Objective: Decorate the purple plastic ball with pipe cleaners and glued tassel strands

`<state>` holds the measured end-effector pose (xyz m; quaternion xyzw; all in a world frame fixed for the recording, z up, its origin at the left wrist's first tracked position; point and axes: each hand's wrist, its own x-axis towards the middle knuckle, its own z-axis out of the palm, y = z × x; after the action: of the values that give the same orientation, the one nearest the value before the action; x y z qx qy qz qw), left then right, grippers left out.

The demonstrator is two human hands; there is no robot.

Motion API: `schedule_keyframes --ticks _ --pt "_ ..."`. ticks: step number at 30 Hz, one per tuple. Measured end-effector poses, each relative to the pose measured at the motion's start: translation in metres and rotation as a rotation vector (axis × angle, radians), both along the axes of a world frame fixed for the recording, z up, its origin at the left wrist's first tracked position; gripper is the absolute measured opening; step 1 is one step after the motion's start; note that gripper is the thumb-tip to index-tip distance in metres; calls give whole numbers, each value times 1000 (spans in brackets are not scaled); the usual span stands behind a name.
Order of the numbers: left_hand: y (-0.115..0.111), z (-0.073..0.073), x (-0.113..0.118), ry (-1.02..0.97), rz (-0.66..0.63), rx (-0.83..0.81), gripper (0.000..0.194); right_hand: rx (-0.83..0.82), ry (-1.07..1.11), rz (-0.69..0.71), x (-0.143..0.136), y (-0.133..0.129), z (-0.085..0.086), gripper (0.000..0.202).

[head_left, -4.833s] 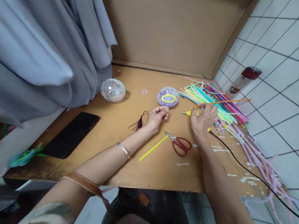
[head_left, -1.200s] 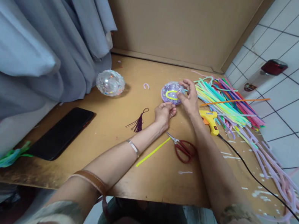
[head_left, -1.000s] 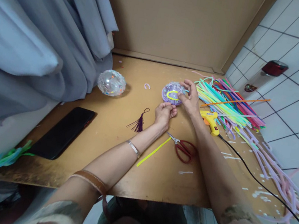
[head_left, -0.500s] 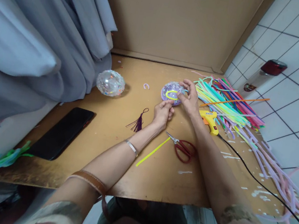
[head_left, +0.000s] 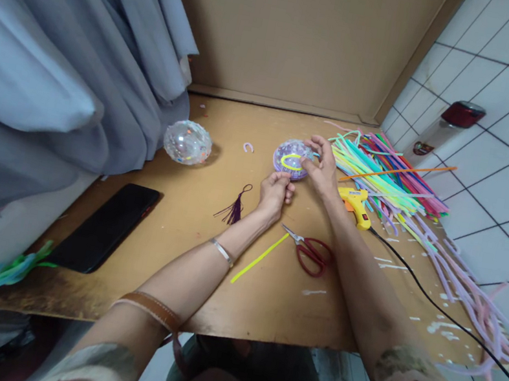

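Note:
A clear ball with purple trim (head_left: 285, 151) rests near the middle of the table, with a yellow fuzzy ring (head_left: 292, 166) on its near side. My right hand (head_left: 323, 168) grips the ball's right side between thumb and fingers. At its near lower edge my left hand (head_left: 276, 193) is closed in a pinch; what lies between those fingertips is hidden. Below the hands lie red-handled scissors (head_left: 312, 254) and a yellow pipe cleaner (head_left: 258, 259). A dark purple tassel (head_left: 234, 208) is left of my left hand.
Another clear ball (head_left: 188, 143) stands at left, beside the grey curtain (head_left: 133, 64). A black phone (head_left: 105, 226) lies front left. At right are a yellow glue gun (head_left: 356, 207) with a trailing cord, many-coloured pipe cleaners (head_left: 381, 167) and a bottle (head_left: 441, 135). A small pale curl (head_left: 248, 147) lies centrally.
My left hand has shifted very slightly at the ball's near edge. Otherwise the hands and things stay as they were; the whole view drifts a little.

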<state>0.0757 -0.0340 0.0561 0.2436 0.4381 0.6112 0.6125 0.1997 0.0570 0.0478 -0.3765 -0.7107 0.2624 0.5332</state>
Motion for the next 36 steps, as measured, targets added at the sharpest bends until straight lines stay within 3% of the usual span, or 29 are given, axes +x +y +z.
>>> schedule_keyframes --ticks 9,24,30,36 --pt "-6 3 1 -42 61 -34 13 -7 18 -20 -1 -2 3 76" --pt "-8 3 0 -7 -36 13 11 30 15 -1 2 2 -4 63" --pt "-8 1 1 -20 34 -15 11 25 32 -19 1 3 -4 62" --pt "-8 4 1 -18 -1 -5 11 53 33 -28 -1 6 -7 66"
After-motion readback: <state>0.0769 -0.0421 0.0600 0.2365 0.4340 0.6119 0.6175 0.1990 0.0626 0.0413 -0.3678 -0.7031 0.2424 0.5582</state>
